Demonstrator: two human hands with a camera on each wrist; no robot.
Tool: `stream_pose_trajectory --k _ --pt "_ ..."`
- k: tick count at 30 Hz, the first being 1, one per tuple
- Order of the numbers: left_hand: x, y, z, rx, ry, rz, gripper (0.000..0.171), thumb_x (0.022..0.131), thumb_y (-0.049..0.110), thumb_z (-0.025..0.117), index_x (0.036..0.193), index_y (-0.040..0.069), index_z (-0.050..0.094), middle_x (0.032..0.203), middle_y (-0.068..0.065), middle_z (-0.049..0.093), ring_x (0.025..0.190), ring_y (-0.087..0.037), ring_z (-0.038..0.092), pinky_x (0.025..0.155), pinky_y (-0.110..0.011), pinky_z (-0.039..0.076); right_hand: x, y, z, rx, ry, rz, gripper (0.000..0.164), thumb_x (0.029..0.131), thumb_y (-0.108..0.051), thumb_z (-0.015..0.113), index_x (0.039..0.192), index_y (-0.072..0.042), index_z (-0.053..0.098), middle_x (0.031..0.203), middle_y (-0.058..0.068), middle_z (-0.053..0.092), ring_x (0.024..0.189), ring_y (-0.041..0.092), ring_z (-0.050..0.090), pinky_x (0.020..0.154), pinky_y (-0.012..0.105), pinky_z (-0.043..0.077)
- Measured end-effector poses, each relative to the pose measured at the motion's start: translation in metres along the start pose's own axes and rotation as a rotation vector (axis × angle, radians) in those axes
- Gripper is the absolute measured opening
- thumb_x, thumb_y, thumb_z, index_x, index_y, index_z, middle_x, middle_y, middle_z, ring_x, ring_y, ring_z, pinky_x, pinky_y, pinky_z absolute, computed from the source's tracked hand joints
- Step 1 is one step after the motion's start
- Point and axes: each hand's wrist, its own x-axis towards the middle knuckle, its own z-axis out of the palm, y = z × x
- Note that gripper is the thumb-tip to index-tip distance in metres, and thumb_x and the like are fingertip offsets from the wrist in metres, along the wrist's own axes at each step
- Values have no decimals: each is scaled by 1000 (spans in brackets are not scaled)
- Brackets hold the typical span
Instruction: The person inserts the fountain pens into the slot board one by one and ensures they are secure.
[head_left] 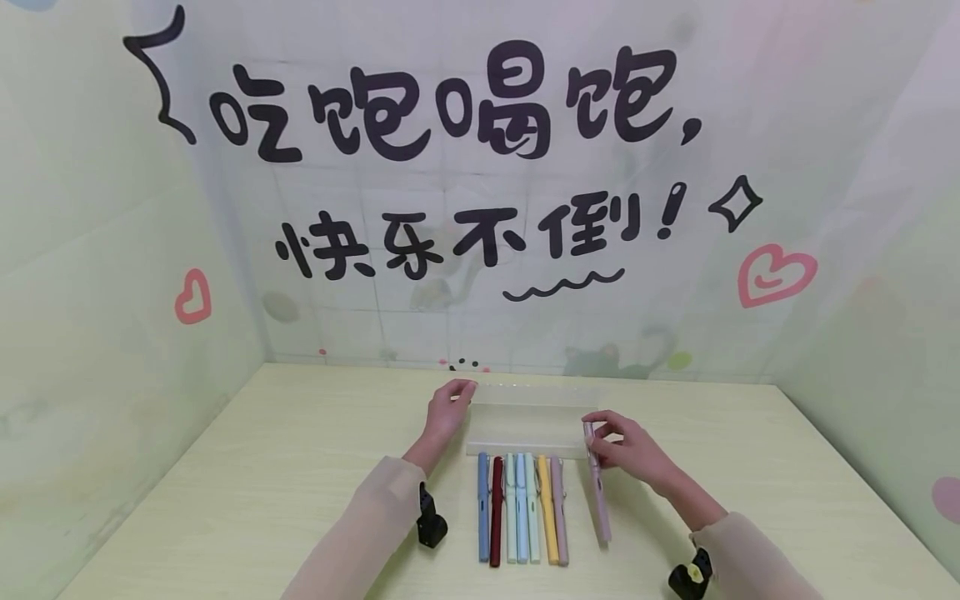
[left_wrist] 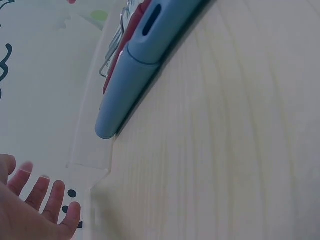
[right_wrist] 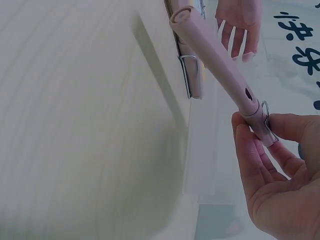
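Right hand [head_left: 628,448] pinching lilac pen [head_left: 598,492] by its cap; head view: pen at hand's 8 o'clock, barrel toward 6. Left hand [head_left: 447,410] fingers extended, 9 o'clock end of clear tray [head_left: 525,449]; contact unclear.

pen row [head_left: 522,510] on table [head_left: 247,492]; tray [head_left: 525,448] behind row; lone pen [head_left: 598,496] at right

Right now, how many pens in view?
8: one pen in the right hand; seven on the table, left to right: blue, dark red, pale green, light blue, another pale green, yellow, mauve.
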Motion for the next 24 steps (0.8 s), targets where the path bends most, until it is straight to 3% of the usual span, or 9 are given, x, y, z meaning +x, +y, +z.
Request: stream_pose_trajectory --k 13,24 --pt "0 0 1 -3 6 -2 29 91 24 49 106 1 59 102 -12 57 89 -25 56 77 -36 45 9 -8 -22 -15 60 -29 36 89 -9 53 122 3 42 93 19 49 74 26 60 66 39 50" --pt "0 1 1 4 6 -5 29 91 24 49 106 1 59 102 -12 58 88 -24 56 76 -36 45 17 -14 -35 -100 148 -75 35 88 -6 52 121 1 44 97 20 52 75 25 60 66 45 49"
